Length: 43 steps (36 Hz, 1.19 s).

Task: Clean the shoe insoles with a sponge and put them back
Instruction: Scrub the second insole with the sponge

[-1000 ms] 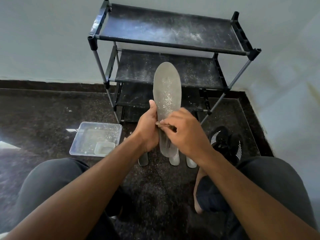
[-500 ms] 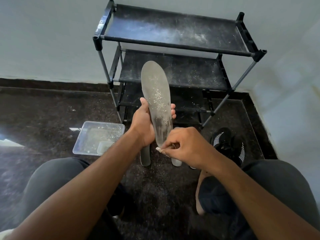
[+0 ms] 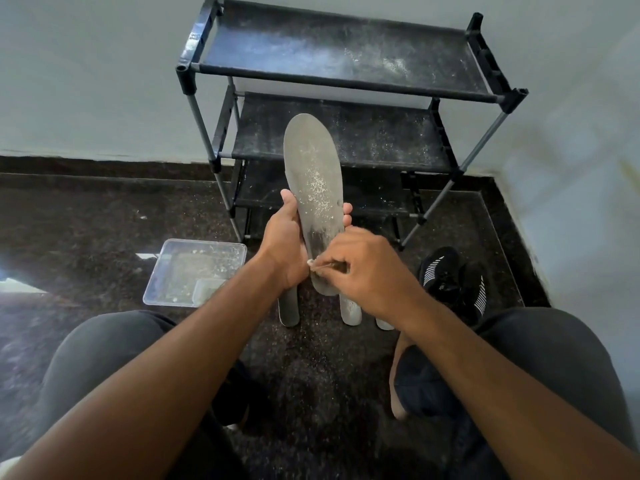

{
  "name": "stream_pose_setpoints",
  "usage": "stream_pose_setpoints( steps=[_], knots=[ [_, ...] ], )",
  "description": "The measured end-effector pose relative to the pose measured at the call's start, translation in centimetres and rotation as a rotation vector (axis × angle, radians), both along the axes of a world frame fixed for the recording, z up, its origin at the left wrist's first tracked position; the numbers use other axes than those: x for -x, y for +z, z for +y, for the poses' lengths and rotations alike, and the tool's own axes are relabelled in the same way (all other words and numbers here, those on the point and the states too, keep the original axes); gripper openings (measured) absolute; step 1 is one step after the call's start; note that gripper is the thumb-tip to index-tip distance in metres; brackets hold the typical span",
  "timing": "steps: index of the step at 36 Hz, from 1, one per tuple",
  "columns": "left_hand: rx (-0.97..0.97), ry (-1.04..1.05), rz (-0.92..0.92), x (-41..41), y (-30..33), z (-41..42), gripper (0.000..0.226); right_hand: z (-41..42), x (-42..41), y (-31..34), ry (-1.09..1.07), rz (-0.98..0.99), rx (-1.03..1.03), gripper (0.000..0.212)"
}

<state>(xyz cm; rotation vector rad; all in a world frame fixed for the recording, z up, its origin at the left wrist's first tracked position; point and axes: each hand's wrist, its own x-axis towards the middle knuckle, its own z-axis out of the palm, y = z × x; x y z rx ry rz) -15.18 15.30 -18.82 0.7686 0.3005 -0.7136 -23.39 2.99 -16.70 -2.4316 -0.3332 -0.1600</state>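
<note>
Wiping insole, frame centre
Our left hand (image 3: pixel 285 249) clamps the upright insole (image 3: pixel 313 188); our right hand (image 3: pixel 363 268) pinches a small sponge (image 3: pixel 310 262) against its lower part.

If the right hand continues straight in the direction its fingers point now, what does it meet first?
The right hand points left across the insole heel. Probably it first meets the left hand gripping that insole; depth is unclear.

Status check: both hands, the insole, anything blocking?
Left hand grips insole upright. Right hand pinches sponge on its heel end. White specks remain mid-insole. Nothing blocking.
</note>
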Motion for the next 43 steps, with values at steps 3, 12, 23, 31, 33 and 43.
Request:
stream_pose_setpoints(
  steps=[3,12,23,31,33,43],
  knots=[
    [-0.017,0.016,-0.022,-0.3,-0.1,0.2,0.083,-0.3,0.2,-0.2,0.122,0.198,0.080,0.012],
    [0.024,0.018,-0.008,-0.4,0.2,0.2,0.085,-1.0,0.1,0.6,0.030,0.054,0.124,0.010],
    [-0.030,0.034,-0.008,-0.1,0.3,0.0,0.080,-1.0,0.3,1.1,-0.064,0.024,0.015,0.005],
    [-0.103,0.012,-0.025,-0.1,-0.2,0.2,0.082,-1.2,0.7,1.7,0.005,0.208,-0.255,0.008],
    [-0.107,-0.011,-0.030,0.1,-0.1,0.0,0.081,-1.7,0.1,1.4,-0.099,0.026,-0.136,0.008],
    [-0.147,-0.030,-0.103,0.4,-0.2,-0.2,0.080,-1.0,0.0,1.4,-0.073,0.067,-0.233,0.009]
  ],
)
